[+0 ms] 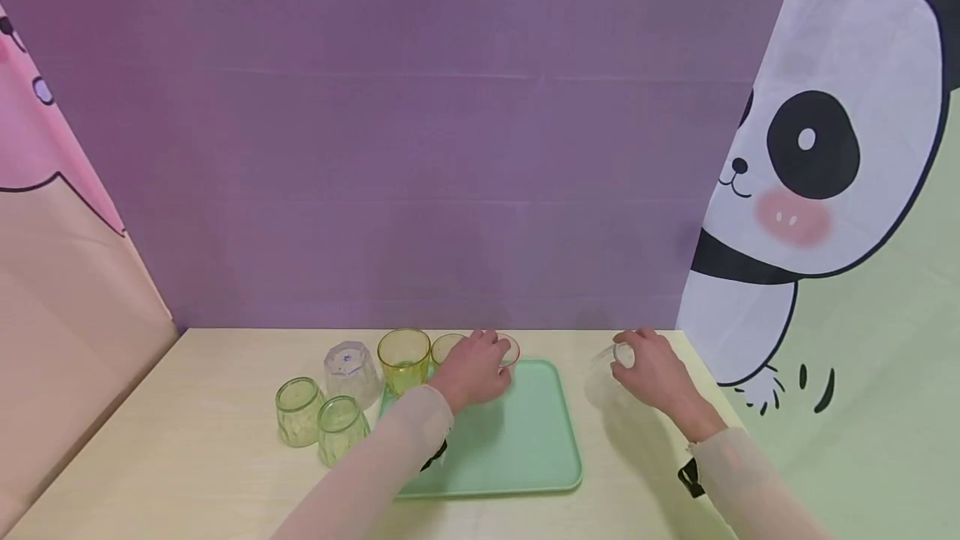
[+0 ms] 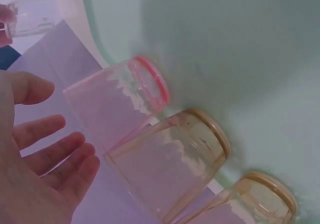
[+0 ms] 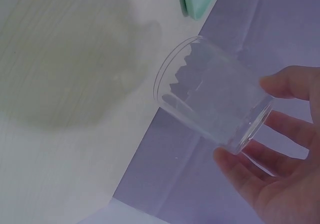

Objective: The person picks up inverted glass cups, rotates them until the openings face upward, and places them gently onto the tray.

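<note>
My right hand (image 1: 652, 369) holds a clear drinking glass (image 3: 210, 96) by its thick base, over the table right of the green tray (image 1: 517, 432). The glass is tilted, its mouth turned toward the tabletop. My left hand (image 1: 472, 369) is above the tray's far side with relaxed, spread fingers, holding nothing. Close by its fingertips stands a pink-rimmed glass (image 2: 120, 98). Beside that one are an amber glass (image 2: 170, 164) and another yellowish glass (image 2: 250, 204), in a row along the tray's far edge. The left hand partly hides this row in the head view.
Left of the tray stand a clear faceted glass (image 1: 352, 373) and two green glasses (image 1: 298, 411), close together. A purple backdrop (image 1: 420, 190) rises behind the table's far edge. A panda-printed cloth (image 1: 862, 215) hangs at the right.
</note>
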Demonstrator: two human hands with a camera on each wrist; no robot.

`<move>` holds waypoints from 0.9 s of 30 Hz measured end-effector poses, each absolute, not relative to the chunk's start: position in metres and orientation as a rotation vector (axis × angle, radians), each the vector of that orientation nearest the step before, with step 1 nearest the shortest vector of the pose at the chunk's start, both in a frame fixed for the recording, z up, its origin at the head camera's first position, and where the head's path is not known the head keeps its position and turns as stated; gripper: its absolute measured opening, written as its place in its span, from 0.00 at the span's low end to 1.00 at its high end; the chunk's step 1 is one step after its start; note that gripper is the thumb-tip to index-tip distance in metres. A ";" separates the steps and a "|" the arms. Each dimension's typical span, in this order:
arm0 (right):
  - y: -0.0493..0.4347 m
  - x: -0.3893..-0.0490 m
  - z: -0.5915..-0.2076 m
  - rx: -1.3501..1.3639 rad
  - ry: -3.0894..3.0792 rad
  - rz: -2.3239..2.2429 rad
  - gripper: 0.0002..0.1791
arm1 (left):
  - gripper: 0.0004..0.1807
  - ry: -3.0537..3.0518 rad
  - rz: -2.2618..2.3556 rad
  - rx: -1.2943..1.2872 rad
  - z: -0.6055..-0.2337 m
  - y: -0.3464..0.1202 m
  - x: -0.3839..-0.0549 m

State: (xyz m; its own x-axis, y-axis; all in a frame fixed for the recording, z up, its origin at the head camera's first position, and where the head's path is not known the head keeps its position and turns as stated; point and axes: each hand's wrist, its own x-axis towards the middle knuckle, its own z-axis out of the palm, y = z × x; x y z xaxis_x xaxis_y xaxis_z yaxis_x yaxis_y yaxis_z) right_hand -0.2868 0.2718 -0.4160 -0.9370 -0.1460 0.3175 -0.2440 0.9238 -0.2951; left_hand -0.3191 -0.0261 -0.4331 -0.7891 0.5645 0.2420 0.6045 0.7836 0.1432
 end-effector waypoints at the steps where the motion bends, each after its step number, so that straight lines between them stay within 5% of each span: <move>1: 0.272 -0.286 -0.417 0.293 -2.784 0.488 0.18 | 0.14 -2.782 -0.313 -0.929 -0.433 -0.026 -0.318; 27: 0.264 -0.269 -0.417 0.323 -2.671 0.755 0.21 | 0.20 -2.671 -0.492 -0.930 -0.435 -0.029 -0.296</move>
